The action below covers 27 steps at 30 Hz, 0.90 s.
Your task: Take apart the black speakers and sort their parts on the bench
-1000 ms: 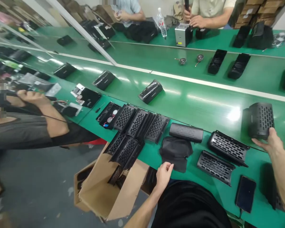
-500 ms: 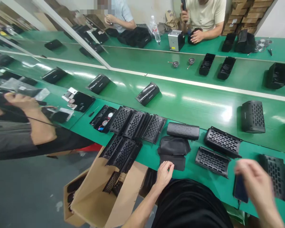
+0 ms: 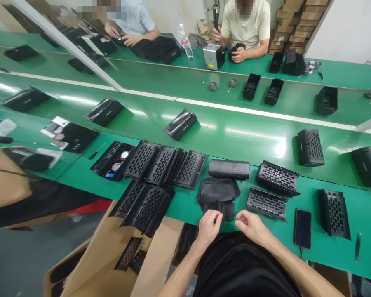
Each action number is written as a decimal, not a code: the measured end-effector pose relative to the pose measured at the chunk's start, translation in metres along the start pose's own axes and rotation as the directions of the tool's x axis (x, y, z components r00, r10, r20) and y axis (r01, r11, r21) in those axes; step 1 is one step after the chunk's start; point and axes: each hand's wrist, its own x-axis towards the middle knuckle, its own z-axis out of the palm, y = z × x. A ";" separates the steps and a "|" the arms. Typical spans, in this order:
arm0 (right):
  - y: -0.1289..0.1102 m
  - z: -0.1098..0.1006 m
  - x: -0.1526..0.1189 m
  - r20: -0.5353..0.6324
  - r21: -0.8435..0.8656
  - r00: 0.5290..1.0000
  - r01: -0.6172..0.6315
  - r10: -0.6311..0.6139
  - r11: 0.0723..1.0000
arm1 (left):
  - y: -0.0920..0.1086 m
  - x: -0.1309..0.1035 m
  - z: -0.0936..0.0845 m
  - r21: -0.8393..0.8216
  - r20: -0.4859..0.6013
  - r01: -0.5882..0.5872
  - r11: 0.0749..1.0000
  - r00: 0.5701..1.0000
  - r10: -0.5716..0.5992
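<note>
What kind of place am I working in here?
Most likely an electronics assembly line: a long green conveyor belt carries black speaker housings, perforated grilles lie by your hands, and co-workers sit opposite.

No legible text anywhere: faint pale marks on the black speakers (image 3: 310,147) at right and the bottle label (image 3: 185,40) at top too small to read.

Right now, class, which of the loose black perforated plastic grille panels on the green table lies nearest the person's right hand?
The flat black perforated grille panel just beyond the right hand, left of the black smartphone; the other grilles lie farther off.
</note>
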 end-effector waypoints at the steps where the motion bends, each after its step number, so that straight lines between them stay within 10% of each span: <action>1: 0.001 0.004 0.005 -0.035 -0.008 0.999 -0.006 0.005 1.000 | 0.004 -0.001 -0.003 -0.023 -0.012 -0.024 0.999 1.000 0.023; 8: -0.006 0.025 0.027 -0.165 -0.067 0.986 0.018 -0.029 0.998 | 0.028 0.001 -0.006 -0.147 -0.078 -0.174 0.974 0.983 0.164; 19: 0.047 -0.083 -0.027 -0.589 -0.214 0.798 -0.303 0.125 0.928 | 0.052 0.049 0.023 -0.222 -0.069 -0.097 0.970 0.994 0.083; 27: 0.070 -0.093 -0.028 -0.643 -0.246 0.744 -0.429 0.185 0.869 | 0.045 0.080 0.031 0.079 -0.039 -0.128 0.989 0.991 0.132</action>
